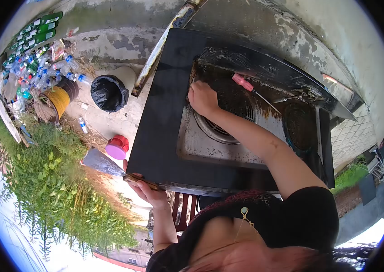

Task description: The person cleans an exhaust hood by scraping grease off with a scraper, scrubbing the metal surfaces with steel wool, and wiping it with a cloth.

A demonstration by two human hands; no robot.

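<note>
A greasy black range hood (162, 113) lies in front of me with its grimy inner recess facing up. My left hand (149, 191), at the hood's near left edge, is closed around the handle of a putty knife (103, 162), whose wide blade points out to the left. My right hand (203, 98) reaches across the recess and is closed at its left inner edge, above the round fan grille (217, 131). Whatever its fingers may hold is hidden. A screwdriver (243, 82) with a pink handle lies in the recess to the right of that hand.
Left of the hood stand a bin lined with a black bag (109, 93) and a red-and-pink stool (117, 147). A pile of plastic bottles (42, 72) lies farther left, near a yellow drum (56, 104). A rusty metal bar (158, 54) leans near the hood's far left corner.
</note>
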